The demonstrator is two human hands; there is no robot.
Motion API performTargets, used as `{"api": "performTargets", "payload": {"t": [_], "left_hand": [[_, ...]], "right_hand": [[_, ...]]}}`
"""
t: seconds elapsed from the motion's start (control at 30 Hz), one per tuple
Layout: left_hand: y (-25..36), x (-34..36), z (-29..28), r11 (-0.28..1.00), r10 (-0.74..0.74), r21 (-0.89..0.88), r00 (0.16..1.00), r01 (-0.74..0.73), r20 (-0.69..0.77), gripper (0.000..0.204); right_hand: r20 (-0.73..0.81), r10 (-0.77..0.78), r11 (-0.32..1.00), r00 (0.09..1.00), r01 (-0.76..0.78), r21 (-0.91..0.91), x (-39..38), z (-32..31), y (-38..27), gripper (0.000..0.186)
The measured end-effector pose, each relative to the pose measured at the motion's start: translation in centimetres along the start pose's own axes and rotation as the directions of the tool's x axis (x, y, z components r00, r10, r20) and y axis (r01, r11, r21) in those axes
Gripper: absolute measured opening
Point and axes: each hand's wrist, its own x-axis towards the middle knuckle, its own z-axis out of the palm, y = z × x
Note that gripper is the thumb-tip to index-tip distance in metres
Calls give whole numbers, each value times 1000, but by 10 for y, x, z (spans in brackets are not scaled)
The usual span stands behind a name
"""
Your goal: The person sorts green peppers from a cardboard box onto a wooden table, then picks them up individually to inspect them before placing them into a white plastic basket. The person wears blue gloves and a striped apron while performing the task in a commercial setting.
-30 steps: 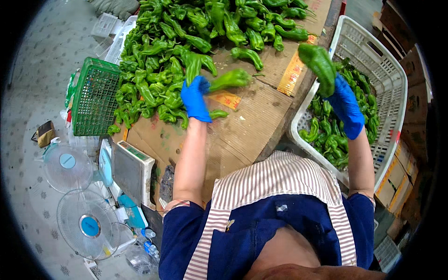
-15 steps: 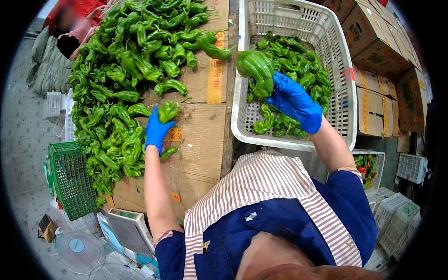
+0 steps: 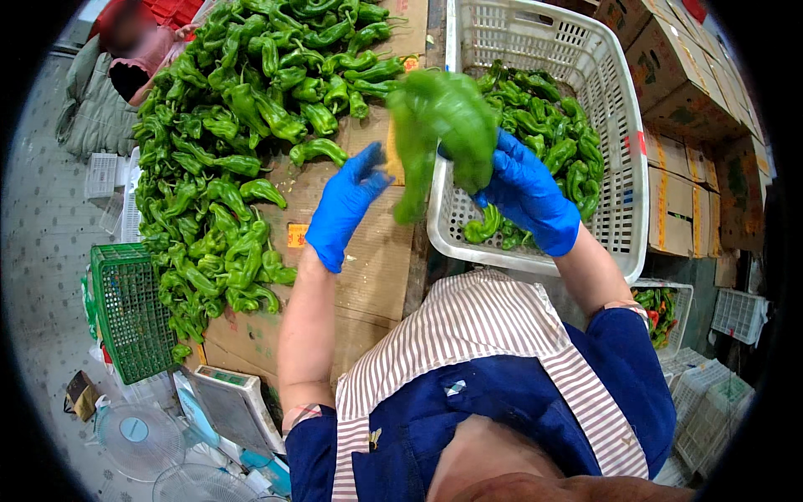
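Both of my hands wear blue gloves. My right hand, over the near left side of a white plastic crate, is closed round a bunch of green peppers blurred by motion. Just left of that bunch, above the cardboard-covered table, my left hand has its fingers stretched out and apart, slightly blurred. A long blurred pepper hangs between the two hands; whether my left fingertips touch it I cannot tell. More green peppers lie inside the crate.
A large heap of green peppers covers the table's left and far parts. A green crate stands off the left edge, near a scale and a fan. Cardboard boxes are stacked at right. Another person is at far left.
My left hand has risen rightward from the heap's edge toward my right hand, and the pepper it held has left its palm. The bunch at my right hand looks larger and has shifted slightly.
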Motion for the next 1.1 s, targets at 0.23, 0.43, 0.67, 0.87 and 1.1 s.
{"api": "performTargets", "payload": {"t": [0.23,0.43,0.67,0.87,1.1], "left_hand": [[30,7,52,768,5,-631,984,112,180,44],[-9,20,78,994,-83,-62,996,85,38,49],[-61,45,55,986,132,118,984,-118,-116,44],[-80,34,48,968,153,227,972,-111,-177,38],[-88,16,42,965,129,255,959,-62,-253,32]], "right_hand": [[-71,67,992,995,-59,115,16,13,45,30],[-196,246,969,949,-245,34,22,-19,67,15],[-397,495,780,773,-596,-189,-10,-91,53,18],[-604,-157,417,782,-501,-758,-10,-216,57,27],[-107,-19,-344,994,-107,-933,30,-239,144,40]]}}
